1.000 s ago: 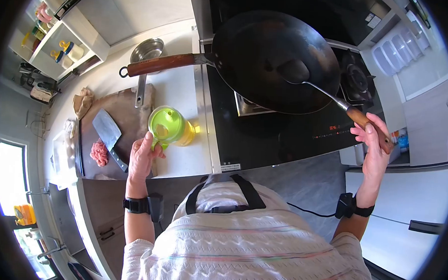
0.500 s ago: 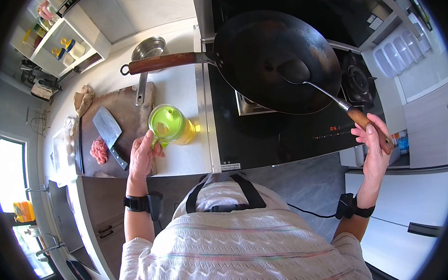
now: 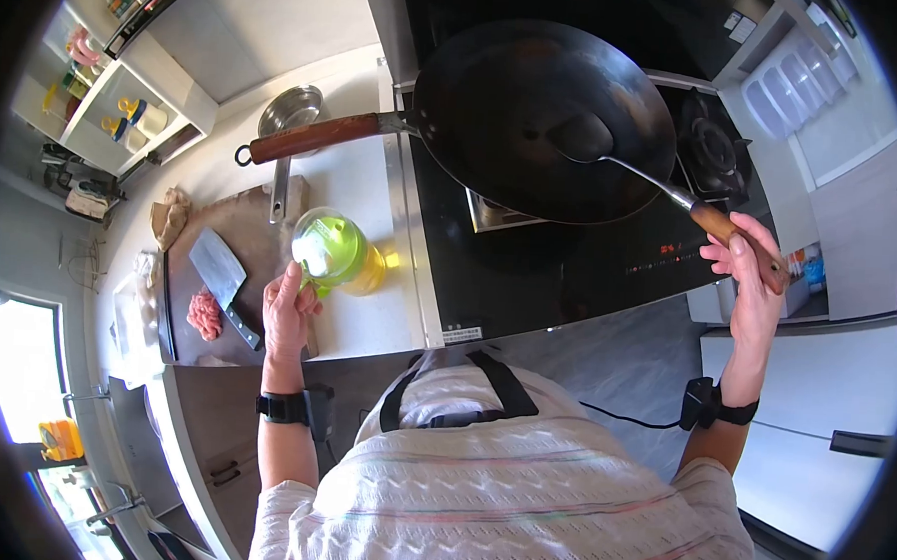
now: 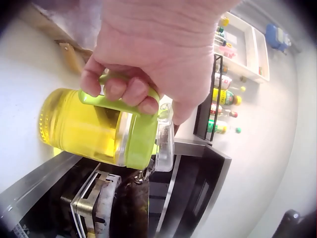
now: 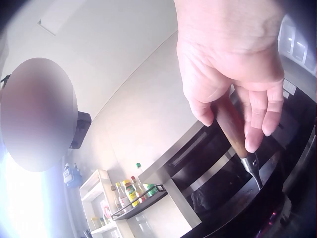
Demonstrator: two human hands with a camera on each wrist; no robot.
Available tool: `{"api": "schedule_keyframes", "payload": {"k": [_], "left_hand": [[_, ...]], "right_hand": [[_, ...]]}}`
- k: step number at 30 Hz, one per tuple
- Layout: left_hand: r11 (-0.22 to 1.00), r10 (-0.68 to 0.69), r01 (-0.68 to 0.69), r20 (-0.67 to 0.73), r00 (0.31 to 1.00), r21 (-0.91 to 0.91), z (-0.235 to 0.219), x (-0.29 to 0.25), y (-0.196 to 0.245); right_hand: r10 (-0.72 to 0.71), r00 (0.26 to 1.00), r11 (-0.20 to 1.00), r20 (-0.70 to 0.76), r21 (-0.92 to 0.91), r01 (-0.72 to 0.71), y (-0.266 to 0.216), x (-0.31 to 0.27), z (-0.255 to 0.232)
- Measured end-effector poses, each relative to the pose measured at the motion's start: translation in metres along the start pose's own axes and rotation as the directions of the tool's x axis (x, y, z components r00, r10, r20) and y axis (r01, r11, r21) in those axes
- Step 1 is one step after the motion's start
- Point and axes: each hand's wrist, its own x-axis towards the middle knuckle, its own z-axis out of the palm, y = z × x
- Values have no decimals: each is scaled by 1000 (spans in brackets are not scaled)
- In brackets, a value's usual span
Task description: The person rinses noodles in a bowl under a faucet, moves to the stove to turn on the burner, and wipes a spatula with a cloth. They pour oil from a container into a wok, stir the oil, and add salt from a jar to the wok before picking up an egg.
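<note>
In the head view my left hand (image 3: pixel 287 315) grips the green handle of an oil jug (image 3: pixel 332 250), over the white counter left of the stove. The left wrist view shows fingers wrapped through its green handle (image 4: pixel 131 101), with yellow oil (image 4: pixel 84 129) inside the clear body. My right hand (image 3: pixel 754 283) holds the wooden handle (image 3: pixel 716 224) of a wok spatula between thumb and fingers. Its dark rounded head (image 3: pixel 582 138) lies inside the large black wok (image 3: pixel 506 102). From the right wrist, the spatula's wooden grip (image 5: pixel 230 124) slants down from under the palm.
A cutting board (image 3: pixel 193 289) left of the jug bears a cleaver (image 3: pixel 219 270) and minced meat (image 3: pixel 205 314). The wok's wooden handle (image 3: pixel 314 139) reaches over the counter, above a steel pan (image 3: pixel 294 108). A second burner (image 3: pixel 713 146) sits right of the wok.
The head view has shifted slightly, and bright glare now shows on the jug's lid. Both hands keep their holds on the jug and the spatula.
</note>
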Motion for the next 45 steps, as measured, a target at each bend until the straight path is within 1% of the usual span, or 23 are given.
{"api": "schedule_keyframes", "payload": {"k": [4,6,7,8,10,12,15,17,20,22,23,24,26,28,30,31,35,38,40,42,43,44,45], "left_hand": [[1000,-10,10,-3,1000,22,2,0,7],[999,35,-34,23,999,-34,6,-2,18],[1000,16,-16,-18,1000,-26,10,-4,28],[1000,18,-18,-9,1000,-14,14,-6,37],[999,24,-21,-64,998,44,20,-8,54],[998,31,-28,-59,998,60,25,-7,70],[985,53,-54,13,999,165,35,-4,97],[976,63,-63,6,998,206,51,-1,117],[958,115,-113,5,993,265,52,2,132],[940,56,-70,49,997,333,70,13,150],[912,70,-85,51,996,401,78,14,157],[911,69,-87,58,996,404,85,15,164],[843,46,-83,82,996,532,99,21,176],[817,13,-80,120,993,571,115,26,186],[662,138,-207,154,978,720,137,22,192],[610,58,-249,271,961,752,125,42,195],[550,-34,-219,283,959,806,145,59,208],[517,-64,-255,333,941,817,160,71,217],[501,-45,-258,322,946,826,176,69,220],[378,-58,-347,397,916,858,187,74,221],[395,-53,-284,330,942,873,192,78,220],[395,-52,-284,330,942,874,197,79,220],[324,-62,-266,301,952,908,203,80,221]], "right_hand": [[7,1000,1000,-5,-1,-7,2,1,-3],[8,1000,1000,12,9,-8,1,2,-4],[8,1000,1000,23,20,-9,1,2,-5],[14,1000,1000,11,28,-15,2,3,-6],[3,1000,1000,25,21,-4,4,4,-8],[5,1000,999,30,45,-7,5,5,-10],[-8,999,999,43,49,6,7,5,-11],[-14,999,999,48,53,11,11,6,-14],[5,999,996,44,83,-9,13,8,-10],[-3,999,999,43,44,1,15,8,-16],[-2,999,999,37,47,0,15,8,-17],[5,999,998,49,63,-8,14,8,-16],[14,998,997,53,76,-18,14,8,-17],[12,997,996,71,87,-18,15,8,-18],[-2,998,996,66,84,-3,16,8,-18],[0,998,996,70,92,-7,16,8,-19],[0,996,996,89,87,-7,17,10,-20],[-15,996,996,88,90,7,18,10,-21],[-22,996,995,92,98,13,20,11,-22],[-29,995,994,95,106,19,22,11,-22],[-25,995,994,95,108,15,23,12,-22],[-20,995,994,94,110,10,23,12,-23],[-20,995,994,94,111,10,24,12,-23]]}}
